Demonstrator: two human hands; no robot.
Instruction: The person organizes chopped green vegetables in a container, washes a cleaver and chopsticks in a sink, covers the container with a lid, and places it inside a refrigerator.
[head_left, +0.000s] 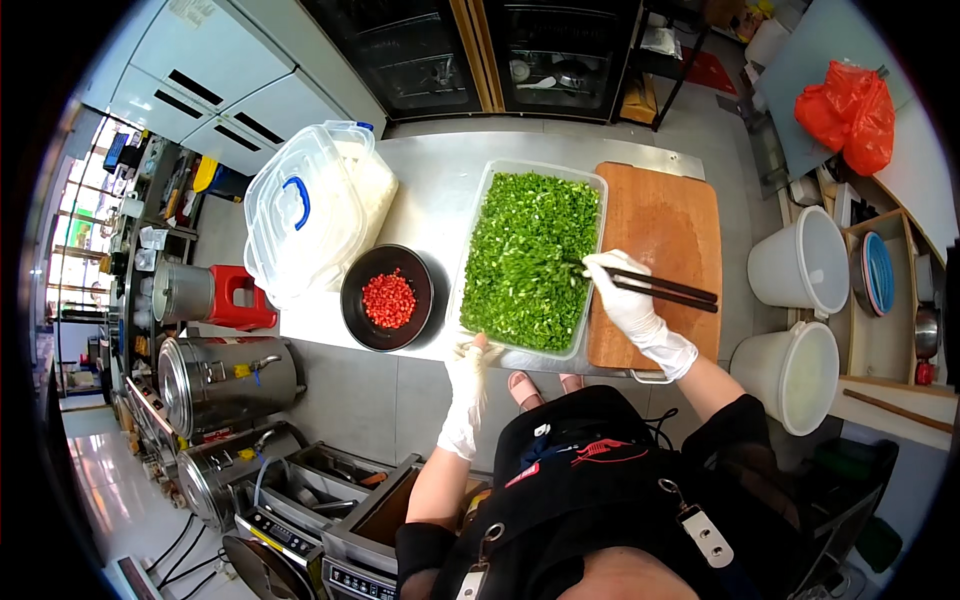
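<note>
Chopped green scallions (525, 292) fill a shallow clear plastic container (604, 196) on the steel table. My right hand (622, 296), in a white disposable glove, is shut on a pair of dark chopsticks (667, 291). Their thick ends point right over a wooden cutting board (656, 206), while their tips reach into the scallions, where the green pieces look blurred. At the container's near left corner, my gloved left hand (466, 375) grips the rim. Left of the container, a black bowl (351, 300) holds chopped red chillies (388, 298).
A large clear plastic box with a tilted lid (274, 225) stands on the table's (431, 172) left end. Two white buckets (772, 259) are on the right. Steel pots (232, 382) and countertop fryers (360, 517) are behind left; glass-door cabinets (555, 52) stand beyond the table.
</note>
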